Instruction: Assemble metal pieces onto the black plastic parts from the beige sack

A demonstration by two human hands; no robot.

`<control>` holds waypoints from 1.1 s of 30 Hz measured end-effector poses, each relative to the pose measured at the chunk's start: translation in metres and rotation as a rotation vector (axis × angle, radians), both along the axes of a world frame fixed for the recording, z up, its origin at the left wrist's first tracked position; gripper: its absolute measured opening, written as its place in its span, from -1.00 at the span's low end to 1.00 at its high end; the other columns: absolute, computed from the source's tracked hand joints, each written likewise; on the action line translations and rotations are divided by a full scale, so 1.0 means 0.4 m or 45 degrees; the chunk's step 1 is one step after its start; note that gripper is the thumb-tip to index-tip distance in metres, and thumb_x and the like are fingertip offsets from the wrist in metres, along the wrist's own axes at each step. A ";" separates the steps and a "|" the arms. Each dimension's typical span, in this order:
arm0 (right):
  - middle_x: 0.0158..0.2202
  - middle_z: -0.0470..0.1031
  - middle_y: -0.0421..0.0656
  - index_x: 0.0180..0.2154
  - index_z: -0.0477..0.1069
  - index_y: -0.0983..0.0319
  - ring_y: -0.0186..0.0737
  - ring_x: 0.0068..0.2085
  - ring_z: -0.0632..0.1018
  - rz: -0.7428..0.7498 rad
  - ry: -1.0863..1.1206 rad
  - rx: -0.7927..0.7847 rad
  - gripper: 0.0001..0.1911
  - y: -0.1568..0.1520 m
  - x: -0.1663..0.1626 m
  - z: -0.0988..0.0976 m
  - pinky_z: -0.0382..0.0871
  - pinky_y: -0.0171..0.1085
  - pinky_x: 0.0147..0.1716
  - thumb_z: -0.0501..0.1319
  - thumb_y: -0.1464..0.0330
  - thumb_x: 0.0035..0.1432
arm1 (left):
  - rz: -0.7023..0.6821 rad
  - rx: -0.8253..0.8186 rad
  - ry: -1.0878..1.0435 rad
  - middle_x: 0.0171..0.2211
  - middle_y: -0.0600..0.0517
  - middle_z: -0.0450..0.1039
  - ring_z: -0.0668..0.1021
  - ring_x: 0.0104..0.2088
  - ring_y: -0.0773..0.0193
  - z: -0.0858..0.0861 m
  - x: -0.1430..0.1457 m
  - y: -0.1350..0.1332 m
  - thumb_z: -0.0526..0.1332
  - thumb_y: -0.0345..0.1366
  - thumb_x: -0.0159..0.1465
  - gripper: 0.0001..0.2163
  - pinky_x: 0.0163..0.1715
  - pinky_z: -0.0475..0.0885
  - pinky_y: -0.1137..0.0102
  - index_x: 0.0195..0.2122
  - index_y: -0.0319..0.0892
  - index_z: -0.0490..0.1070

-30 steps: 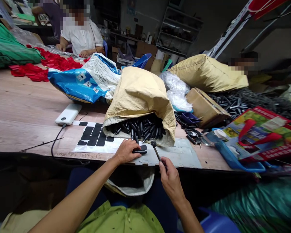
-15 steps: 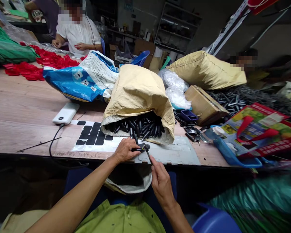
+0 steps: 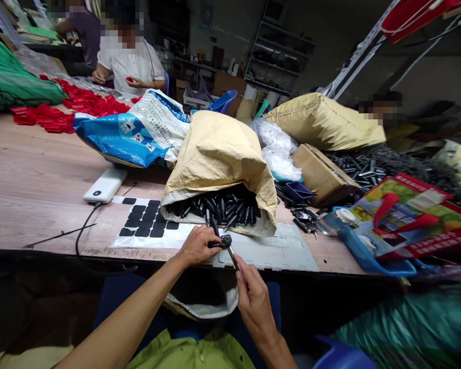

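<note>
At the near table edge, on the grey plate (image 3: pixel 276 251): left hand (image 3: pixel 196 245) pinching a small black part (image 3: pixel 215 244) flat, right hand (image 3: pixel 253 297) clamped round a small hammer (image 3: pixel 227 245), its head on the part. Mid-tapping, seemingly; next calls for a short, square blow, part held steady, fingertips clear. Sack of black parts (image 3: pixel 218 207) just behind.

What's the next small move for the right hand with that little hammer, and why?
Probably a short lift of the small hammer and another light tap. Its head sits on the black part that the left hand pins flat on the grey plate, and the right hand grips the handle low. Whether the part is fully seated is too small to tell.
</note>
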State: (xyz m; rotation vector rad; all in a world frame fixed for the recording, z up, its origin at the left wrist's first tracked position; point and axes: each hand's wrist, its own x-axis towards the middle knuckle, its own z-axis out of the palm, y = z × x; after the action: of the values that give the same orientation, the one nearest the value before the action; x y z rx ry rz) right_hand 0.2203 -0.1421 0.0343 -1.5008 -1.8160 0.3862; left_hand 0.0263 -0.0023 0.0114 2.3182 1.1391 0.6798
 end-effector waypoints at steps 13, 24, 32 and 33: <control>-0.17 0.54 -0.09 0.08 0.53 0.09 -0.12 -0.18 0.47 0.199 -0.735 0.249 -0.57 0.195 0.295 -0.003 0.30 -0.16 -0.20 0.06 0.53 0.34 | 0.036 -0.089 -0.014 -0.28 0.06 0.55 0.47 -0.19 0.15 0.003 -0.001 -0.004 0.42 -0.29 0.07 -0.83 -0.12 0.26 0.25 -0.27 -0.03 0.64; -0.16 0.50 -0.11 -0.07 0.57 0.12 -0.11 -0.11 0.47 0.110 -0.367 0.192 -0.77 0.233 0.298 -0.073 0.34 -0.11 -0.03 0.21 0.34 0.27 | 0.039 -0.105 0.043 -0.30 0.05 0.53 0.48 -0.20 0.15 0.009 0.000 -0.001 0.42 -0.25 0.11 -0.85 -0.12 0.27 0.24 -0.26 -0.04 0.62; -0.17 0.49 -0.11 -0.08 0.58 0.16 -0.12 -0.11 0.46 0.097 -0.341 0.183 -0.75 0.230 0.293 -0.063 0.34 -0.11 -0.01 0.21 0.33 0.23 | -0.150 -0.161 -0.033 -0.21 -0.02 0.50 0.54 -0.19 0.19 0.017 -0.047 -0.209 0.25 -0.24 0.30 -0.84 -0.19 0.39 0.34 -0.12 -0.05 0.55; -0.17 0.49 -0.11 -0.09 0.58 0.17 -0.11 -0.11 0.46 0.095 -0.340 0.183 -0.75 0.229 0.292 -0.063 0.34 -0.11 -0.01 0.22 0.33 0.22 | -0.157 -0.201 0.008 -0.20 -0.01 0.50 0.55 -0.20 0.19 0.000 -0.054 -0.240 0.23 -0.23 0.31 -0.84 -0.21 0.40 0.35 -0.12 -0.03 0.54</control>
State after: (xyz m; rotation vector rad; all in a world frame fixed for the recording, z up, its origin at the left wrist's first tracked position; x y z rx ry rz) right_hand 0.3371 -0.0504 0.0091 -1.4413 -2.0644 0.0900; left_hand 0.0047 -0.0984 0.0114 2.2363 1.0046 0.5187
